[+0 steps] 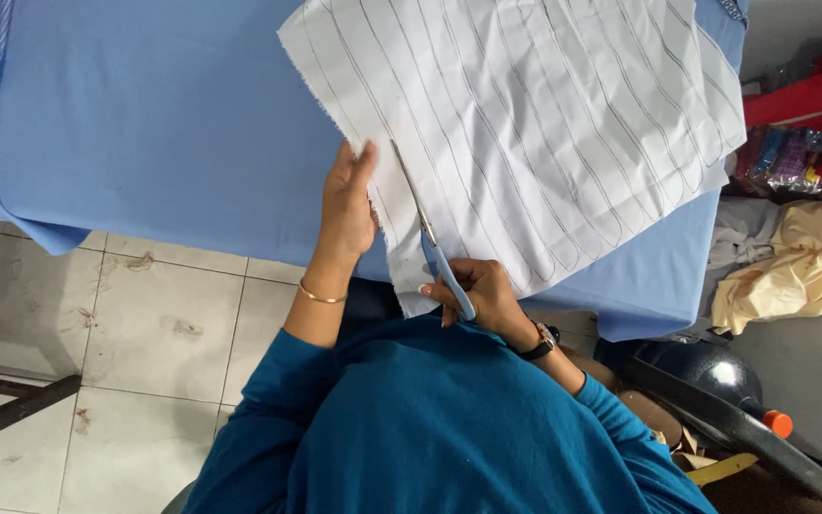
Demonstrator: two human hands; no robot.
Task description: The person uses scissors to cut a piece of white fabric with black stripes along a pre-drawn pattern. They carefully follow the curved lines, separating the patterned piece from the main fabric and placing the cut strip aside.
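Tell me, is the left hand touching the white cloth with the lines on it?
Touching. The head view shows the left hand lying flat on the striped white cloth, its fingertips pressing the strip beside the scissors.

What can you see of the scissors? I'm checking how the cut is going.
The scissors have slim silver metal blades and light blue plastic handles. The right hand holds the handles; the blades point away from the person, slicing along a drawn line in the white fabric, beside the left hand.
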